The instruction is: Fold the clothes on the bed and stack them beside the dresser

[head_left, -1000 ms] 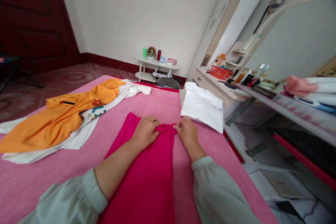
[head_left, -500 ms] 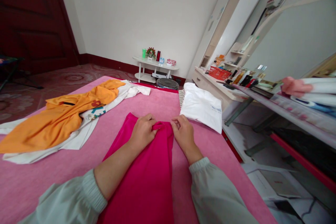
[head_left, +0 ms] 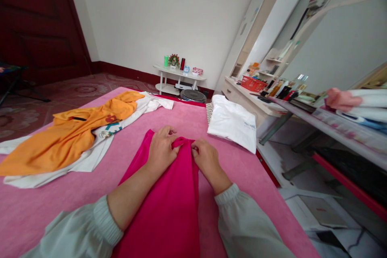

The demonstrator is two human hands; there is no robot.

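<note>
A: Work across from your left. What lies furthest that way?

B: An orange garment [head_left: 69,137], spread loosely over a white garment [head_left: 87,167]. Both lie on the pink cover [head_left: 187,119], well apart from your hands.

A: And then?

B: Your left hand [head_left: 162,149]. It has a narrow pinch on gathered cloth at the far edge of the magenta garment [head_left: 169,205], thumb on the near side. A corner of the cloth pokes out to the left, beyond your fingers.

A: How should that cloth behave for me?

B: It lies in front of you on the cover, running towards you and out of view at the bottom. I'd judge it light, soft and limp: it bends where you pinch it, and nothing about it looks fragile. It may bunch or slide out of line under a loose grip, so take the doubled edge, which should give you more to hold than a single layer.

A: Where exactly?

B: Near both ends of that far edge, I'd say, so it doesn't sag between your hands.

A: My right?

B: Your right hand [head_left: 207,156] has its fingers curled in close against the right end of that edge, touching it. I cannot tell whether cloth is caught between them. Past it, just beyond, lies a folded white shirt [head_left: 232,125].
</note>
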